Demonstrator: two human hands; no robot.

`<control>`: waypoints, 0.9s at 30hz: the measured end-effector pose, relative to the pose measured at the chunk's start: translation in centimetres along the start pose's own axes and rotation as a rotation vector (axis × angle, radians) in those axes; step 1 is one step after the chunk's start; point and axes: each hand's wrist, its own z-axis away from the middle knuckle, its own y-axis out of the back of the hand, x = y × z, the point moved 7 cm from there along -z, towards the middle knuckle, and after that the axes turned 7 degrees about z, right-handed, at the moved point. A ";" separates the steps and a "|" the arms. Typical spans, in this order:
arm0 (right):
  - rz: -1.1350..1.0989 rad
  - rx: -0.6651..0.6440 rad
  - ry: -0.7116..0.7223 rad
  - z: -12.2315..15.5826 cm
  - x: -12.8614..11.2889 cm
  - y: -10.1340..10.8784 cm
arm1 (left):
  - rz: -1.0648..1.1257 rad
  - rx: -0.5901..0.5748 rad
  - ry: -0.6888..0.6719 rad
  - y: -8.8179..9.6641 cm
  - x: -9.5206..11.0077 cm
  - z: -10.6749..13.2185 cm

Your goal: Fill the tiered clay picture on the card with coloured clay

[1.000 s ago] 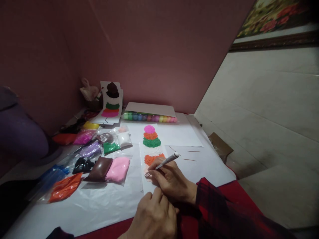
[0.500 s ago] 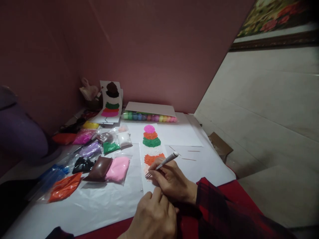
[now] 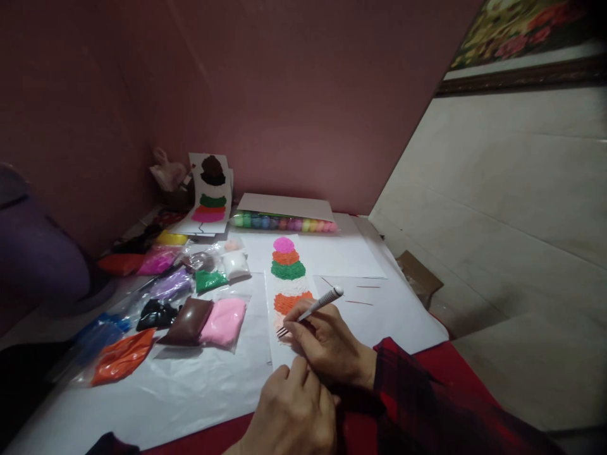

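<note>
My right hand [image 3: 327,338] is closed around a small fork [image 3: 318,304] with a striped grey-white handle, which slants up to the right. Its tines touch or hover just over a pale peach clay patch [image 3: 279,323] low on a white paper strip [image 3: 271,351]. Up the strip run textured clay layers: orange [image 3: 293,302], white, green [image 3: 288,270], orange, and a pink round one [image 3: 284,245] on top. My left hand [image 3: 294,411] is curled shut by the strip's near end, against the right hand; whatever its fingers hold, if anything, is hidden.
Bags of coloured clay, among them pink [image 3: 225,321], brown [image 3: 188,321] and orange [image 3: 123,357], lie on the left. A decorated card [image 3: 195,189] leans at the back beside a long pack of clay colours [image 3: 284,222]. Several thin sticks [image 3: 359,303] lie right of the strip.
The fork and right hand have shifted very slightly, the handle's end a touch to the right. My left hand stays in place.
</note>
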 end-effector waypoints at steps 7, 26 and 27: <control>0.081 -0.048 0.029 -0.1 -0.7 0.0 | 0.015 0.014 -0.012 0.1 0.0 -0.2; 0.029 -0.018 0.020 0.1 -0.6 0.2 | 0.024 -0.008 -0.012 0.0 0.1 0.0; 0.041 -0.028 0.016 0.1 -0.5 0.1 | 0.029 -0.008 -0.012 0.0 0.1 0.0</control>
